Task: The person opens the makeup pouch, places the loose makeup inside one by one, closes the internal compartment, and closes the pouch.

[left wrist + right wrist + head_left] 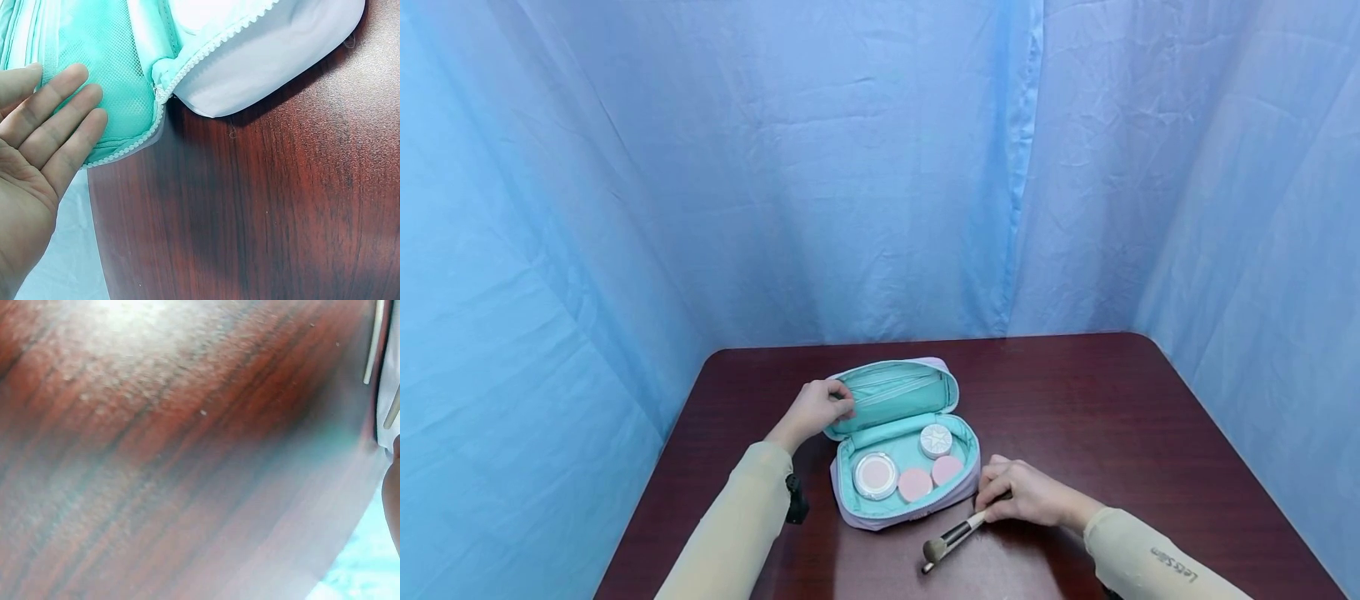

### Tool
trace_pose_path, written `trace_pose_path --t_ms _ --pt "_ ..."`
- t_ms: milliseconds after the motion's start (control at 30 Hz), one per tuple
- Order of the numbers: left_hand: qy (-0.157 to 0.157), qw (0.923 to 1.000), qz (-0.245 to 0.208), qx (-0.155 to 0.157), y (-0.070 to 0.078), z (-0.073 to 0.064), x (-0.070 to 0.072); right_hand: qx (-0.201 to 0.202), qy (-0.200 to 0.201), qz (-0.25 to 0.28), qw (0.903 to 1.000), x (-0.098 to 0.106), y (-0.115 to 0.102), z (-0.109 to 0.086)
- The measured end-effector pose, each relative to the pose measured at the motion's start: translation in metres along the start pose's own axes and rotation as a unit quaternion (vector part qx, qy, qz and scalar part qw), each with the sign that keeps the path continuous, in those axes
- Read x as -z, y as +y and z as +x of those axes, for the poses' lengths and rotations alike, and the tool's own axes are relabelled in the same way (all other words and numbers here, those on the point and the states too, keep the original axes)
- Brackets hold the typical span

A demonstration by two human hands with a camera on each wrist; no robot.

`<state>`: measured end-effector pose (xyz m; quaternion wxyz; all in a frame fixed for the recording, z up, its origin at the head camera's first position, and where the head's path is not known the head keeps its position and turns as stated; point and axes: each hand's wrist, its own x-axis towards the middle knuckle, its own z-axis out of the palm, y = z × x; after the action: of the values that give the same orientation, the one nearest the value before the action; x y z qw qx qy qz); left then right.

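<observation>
My left hand (pixel 817 410) is at the left side of the raised lid of a makeup bag (pixel 908 521). In the left wrist view its straight fingers (pixel 65 119) lie over the green mesh pocket (pixel 112 56) inside the lid. The bag is unzipped, lilac outside and mint inside. A round compact (pixel 876 476), two pink round cases (pixel 915 485) and a silver star-patterned case (pixel 936 441) lie in it. At its front right corner my right hand (pixel 1026 493) pinches a makeup brush (pixel 955 532) by the handle. A second brush (pixel 928 567) lies close alongside.
The bag rests on a dark red-brown wooden table (pixel 1075 400) with rounded far corners. Blue cloth curtains (pixel 880 167) hang behind and on both sides. A small black device (pixel 796 500) is strapped at the left wrist.
</observation>
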<state>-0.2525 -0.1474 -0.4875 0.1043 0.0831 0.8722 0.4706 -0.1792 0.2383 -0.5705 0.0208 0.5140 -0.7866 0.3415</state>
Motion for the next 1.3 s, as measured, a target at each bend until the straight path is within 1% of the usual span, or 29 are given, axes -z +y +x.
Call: trace_pose_path --t_ms 200,367,500,667,833,900,1033,1133,1300 --pt "-0.002 1.0000 -0.002 -0.003 0.000 0.000 0.001 -0.008 -0.015 0.010 0.9998 0.008 -0.001 0.002" --pt "-0.002 1.0000 -0.006 -0.002 0.000 0.001 0.001 -0.025 -0.008 0.011 0.9996 0.013 -0.001 0.005" --pt "-0.001 1.0000 -0.004 -0.004 -0.001 0.002 0.002 -0.052 -0.002 0.005 0.9986 0.019 0.000 0.008" --pt "-0.003 1.0000 -0.005 -0.005 -0.003 0.003 0.001 -0.100 -0.003 -0.003 0.9949 0.027 0.004 0.010" --pt "-0.005 0.9999 -0.004 -0.008 -0.004 0.004 0.000 -0.157 -0.004 0.022 0.9874 0.037 0.006 0.014" --pt "-0.004 0.9999 -0.002 -0.010 -0.003 0.004 0.000 -0.166 -0.001 0.028 0.9857 0.041 0.006 0.016" --pt "-0.003 0.9999 -0.004 -0.012 -0.003 0.004 -0.001 -0.167 0.009 0.017 0.9858 0.045 0.008 0.017" --pt "-0.005 0.9999 -0.008 -0.012 -0.003 0.005 -0.002 -0.175 0.020 0.012 0.9843 0.048 0.011 0.017" --pt "-0.004 0.9998 -0.005 -0.020 -0.002 0.007 -0.005 -0.199 0.040 0.018 0.9791 0.052 0.013 0.018"
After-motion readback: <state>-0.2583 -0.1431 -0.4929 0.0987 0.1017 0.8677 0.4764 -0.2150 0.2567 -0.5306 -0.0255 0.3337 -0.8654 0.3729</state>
